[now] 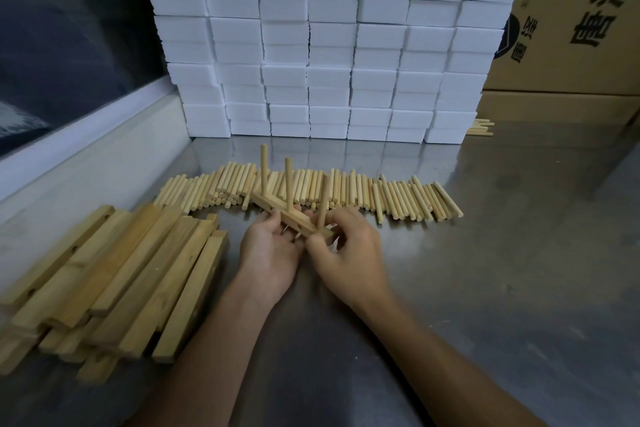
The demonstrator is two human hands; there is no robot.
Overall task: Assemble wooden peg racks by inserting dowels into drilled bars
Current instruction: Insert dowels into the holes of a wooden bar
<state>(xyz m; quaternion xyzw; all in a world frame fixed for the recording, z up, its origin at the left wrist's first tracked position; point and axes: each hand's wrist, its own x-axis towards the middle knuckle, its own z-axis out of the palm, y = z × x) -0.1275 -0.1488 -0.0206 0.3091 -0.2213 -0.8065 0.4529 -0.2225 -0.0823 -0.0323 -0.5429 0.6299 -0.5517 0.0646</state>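
A drilled wooden bar (294, 218) is held just above the metal table, slanting from far left to near right. Two dowels (264, 170) stand upright in it. My left hand (272, 253) grips the bar from below at its middle. My right hand (349, 253) pinches a third dowel (324, 201) that stands at the bar's near end. A long row of loose dowels (398, 194) lies on the table behind the hands. Undrilled and drilled bars lie in a pile (114, 284) at the left.
A wall of stacked white boxes (329, 45) stands at the back of the metal table (502, 270). A cardboard carton (581, 28) is at the back right, with a few dowels (481, 126) beside it. A white ledge (86, 149) borders the left.
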